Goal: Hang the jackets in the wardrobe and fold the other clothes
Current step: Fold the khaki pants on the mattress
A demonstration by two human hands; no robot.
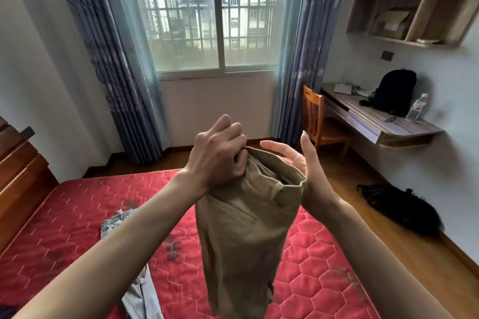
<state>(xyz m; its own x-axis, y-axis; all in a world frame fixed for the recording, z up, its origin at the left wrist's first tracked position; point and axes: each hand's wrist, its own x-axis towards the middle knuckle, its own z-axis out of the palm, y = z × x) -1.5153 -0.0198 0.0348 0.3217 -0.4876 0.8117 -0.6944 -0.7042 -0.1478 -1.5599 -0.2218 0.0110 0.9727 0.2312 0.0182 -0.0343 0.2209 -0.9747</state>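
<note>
Here, left hand [217,149] grips khaki trousers [246,228] at the waistband; right hand [298,160], fingers straight, rests alongside; bottle [416,108] label unreadable.

The trousers [241,235] run out of frame at the bottom edge; their legs' ends are not seen. The left hand's [216,155] fingertips are buried in the waistband. The right hand's [300,160] palm base sits behind the cloth. A grey garment [140,290] on the bed [64,215] is partly covered by the left forearm and cut by the lower edge. The headboard [18,176] is cut at the left. The shelf's [414,2] contents are too blurred to identify, as are the papers behind the backpack [394,90] on the worktop [375,122].
</note>
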